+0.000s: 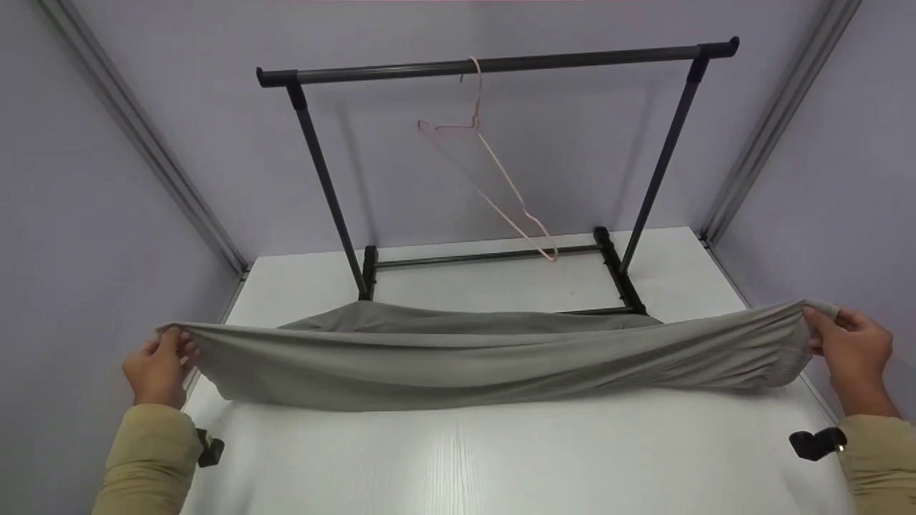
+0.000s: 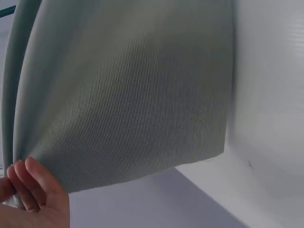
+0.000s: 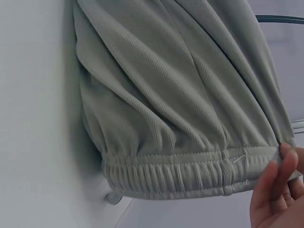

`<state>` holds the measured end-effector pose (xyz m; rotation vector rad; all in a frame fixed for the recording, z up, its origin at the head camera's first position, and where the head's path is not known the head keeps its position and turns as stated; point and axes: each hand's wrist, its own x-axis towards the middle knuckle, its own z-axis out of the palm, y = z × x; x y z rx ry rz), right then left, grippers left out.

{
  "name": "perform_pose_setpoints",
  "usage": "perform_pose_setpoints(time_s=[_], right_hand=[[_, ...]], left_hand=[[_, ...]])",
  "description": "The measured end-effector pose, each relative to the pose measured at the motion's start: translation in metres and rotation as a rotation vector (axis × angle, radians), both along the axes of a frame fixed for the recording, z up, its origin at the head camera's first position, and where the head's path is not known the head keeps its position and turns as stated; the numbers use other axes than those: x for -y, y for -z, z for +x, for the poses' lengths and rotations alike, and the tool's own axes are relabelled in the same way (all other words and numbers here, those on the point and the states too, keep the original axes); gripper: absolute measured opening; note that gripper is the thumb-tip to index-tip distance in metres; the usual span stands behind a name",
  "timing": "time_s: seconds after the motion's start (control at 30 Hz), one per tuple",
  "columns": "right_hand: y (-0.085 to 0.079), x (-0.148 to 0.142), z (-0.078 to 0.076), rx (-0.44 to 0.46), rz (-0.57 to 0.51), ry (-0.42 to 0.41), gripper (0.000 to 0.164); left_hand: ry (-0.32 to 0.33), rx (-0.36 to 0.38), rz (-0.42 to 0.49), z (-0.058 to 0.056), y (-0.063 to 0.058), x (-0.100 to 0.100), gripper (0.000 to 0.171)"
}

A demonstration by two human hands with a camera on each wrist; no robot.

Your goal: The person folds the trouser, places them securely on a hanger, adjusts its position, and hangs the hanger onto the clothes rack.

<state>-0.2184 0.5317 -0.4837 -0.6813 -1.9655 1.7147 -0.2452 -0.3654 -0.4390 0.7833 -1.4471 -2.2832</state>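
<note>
And there's the grey garment (image 1: 501,368), stretched wide over the white surface (image 1: 458,458)! Left grip (image 1: 159,368) pinches one end, right grip (image 1: 855,354) pinches the gathered elastic band (image 3: 185,176); behind, a pink hanger (image 1: 476,123) dangles from the black rack (image 1: 587,60).

Over my head feed I see a white tabletop (image 1: 458,458) with the rack's dark base (image 1: 444,260) standing toward its far edge, the grey garment's (image 1: 458,365) contact unclear.

No readable text, no labels, no brands, no numbers, no signs, in any view
</note>
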Motion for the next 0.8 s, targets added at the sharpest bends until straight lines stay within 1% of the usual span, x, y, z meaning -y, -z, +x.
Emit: perform_pose_setpoints(time_s=[0.03, 0.13, 0.23, 0.3, 0.37, 0.4, 0.43, 0.5, 0.6, 0.63, 0.7, 0.73, 0.8], right_hand=[[0.0, 0.001, -0.004, -0.018, -0.03, -0.019, 0.022], [-0.001, 0.002, -0.013, -0.092, -0.174, -0.068, 0.027], [0.0, 0.003, -0.019, -0.13, -0.274, -0.099, 0.04], [0.002, 0.004, -0.023, -0.146, -0.323, -0.113, 0.054], [0.006, 0.006, -0.026, -0.148, -0.368, -0.119, 0.067], [0.008, 0.007, -0.028, -0.153, -0.386, -0.117, 0.068], [0.01, 0.007, -0.029, -0.156, -0.404, -0.119, 0.073], [0.016, 0.008, -0.032, -0.157, -0.427, -0.119, 0.079], [0.027, 0.009, -0.039, -0.155, -0.407, -0.112, 0.077], [0.032, 0.007, -0.042, -0.146, -0.388, -0.111, 0.074], [0.041, 0.006, -0.048, -0.131, -0.342, -0.098, 0.061], [0.044, 0.007, -0.05, -0.123, -0.307, -0.098, 0.057], [0.05, 0.008, -0.054, -0.098, -0.239, -0.104, 0.052]], left_hand=[[-0.009, -0.001, 0.018, -0.005, -0.001, -0.002, 0.01], [-0.027, -0.012, 0.083, -0.019, -0.002, -0.007, 0.007], [-0.044, -0.052, 0.174, -0.033, -0.003, -0.013, 0.007], [-0.059, -0.086, 0.218, -0.041, -0.002, -0.017, 0.009], [-0.076, -0.107, 0.239, -0.048, -0.001, -0.02, 0.009], [-0.08, -0.117, 0.245, -0.052, 0.0, -0.022, 0.01], [-0.079, -0.124, 0.243, -0.055, 0.001, -0.023, 0.01], [-0.066, -0.131, 0.214, -0.061, 0.006, -0.027, 0.012], [-0.055, -0.127, 0.144, -0.071, 0.016, -0.034, 0.014], [-0.05, -0.123, 0.109, -0.073, 0.019, -0.038, 0.015], [-0.045, -0.101, 0.031, -0.079, 0.025, -0.044, 0.017], [-0.033, -0.091, -0.007, -0.081, 0.027, -0.047, 0.019], [0.022, -0.083, -0.09, -0.084, 0.032, -0.053, 0.029]])
